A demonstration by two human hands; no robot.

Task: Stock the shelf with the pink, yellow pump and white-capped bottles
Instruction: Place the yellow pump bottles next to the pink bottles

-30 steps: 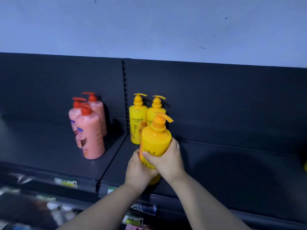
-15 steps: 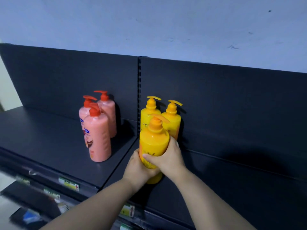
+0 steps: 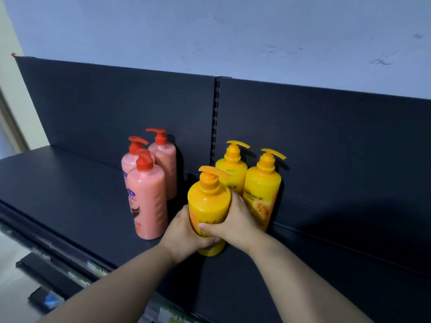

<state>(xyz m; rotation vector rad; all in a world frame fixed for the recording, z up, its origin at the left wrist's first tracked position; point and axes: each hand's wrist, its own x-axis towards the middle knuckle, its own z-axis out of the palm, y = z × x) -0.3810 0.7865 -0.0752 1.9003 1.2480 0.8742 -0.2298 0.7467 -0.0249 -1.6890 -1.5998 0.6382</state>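
Note:
A yellow pump bottle stands upright on the black shelf, its base touching the shelf. My left hand wraps its lower left side and my right hand wraps its right side. Directly behind it stand two more yellow pump bottles, side by side against the back panel. To the left, three pink bottles with red pumps stand in a tight cluster. No white-capped bottle is in view.
The shelf's black back panel rises behind the bottles, with a slotted upright between its two sections. Price tags line the shelf's front edge. Lower shelves show blurred at the bottom left.
The held yellow bottle has come down to rest on the shelf in front of the other two. The camera has moved closer and swung left.

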